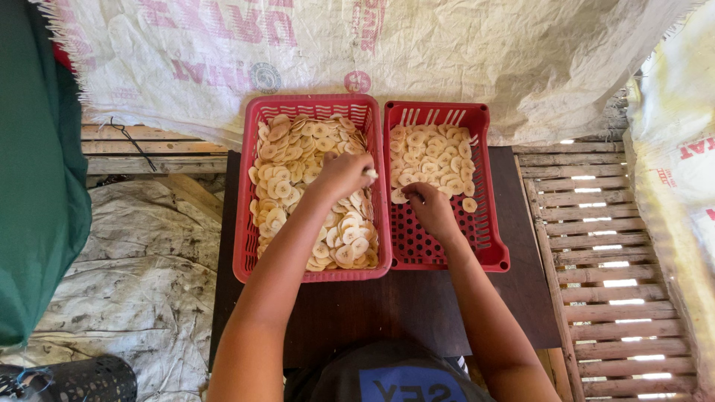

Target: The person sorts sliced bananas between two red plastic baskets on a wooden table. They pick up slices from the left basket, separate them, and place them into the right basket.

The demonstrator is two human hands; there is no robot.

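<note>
Two red plastic baskets stand side by side on a dark wooden table (387, 305). The left basket (244, 223) is full of pale round slices (287, 167). The right basket (493, 238) holds slices (436, 152) only in its far half; its near half is bare. My left hand (344, 173) is over the left basket, pinching a slice between its fingertips. My right hand (430, 208) rests in the right basket with its fingers curled at the near edge of the slices; whether it grips one is hidden.
White woven sacking (417, 52) hangs behind the baskets and at the right. A slatted bamboo platform (611, 253) lies right of the table. Dirty grey sheeting (141, 275) covers the ground at left, beside green cloth (37, 179) and a black mesh container (89, 380).
</note>
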